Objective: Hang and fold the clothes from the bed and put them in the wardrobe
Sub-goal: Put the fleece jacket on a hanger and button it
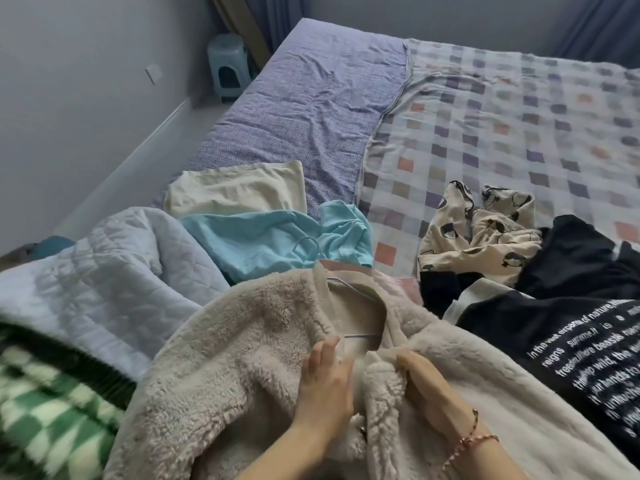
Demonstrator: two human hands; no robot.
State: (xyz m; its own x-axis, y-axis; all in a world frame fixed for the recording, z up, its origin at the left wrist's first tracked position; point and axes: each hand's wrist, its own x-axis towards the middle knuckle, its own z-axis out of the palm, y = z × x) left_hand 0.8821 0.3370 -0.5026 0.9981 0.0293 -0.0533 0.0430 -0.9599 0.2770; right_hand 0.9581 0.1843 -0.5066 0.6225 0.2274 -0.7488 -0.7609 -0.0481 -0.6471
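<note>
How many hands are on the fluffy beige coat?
2. The left hand rests inside the coat near the hanger; the right hand grips its fleecy front edge.

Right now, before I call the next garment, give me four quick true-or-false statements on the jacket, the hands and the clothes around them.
1. A hanger lies inside the fleece jacket. True.
2. The right hand grips the jacket's front edge. True.
3. The black printed top lies left of the jacket. False: it lies to its right.
4. The light blue garment has no hanger. False: a hook shows on it.
</note>
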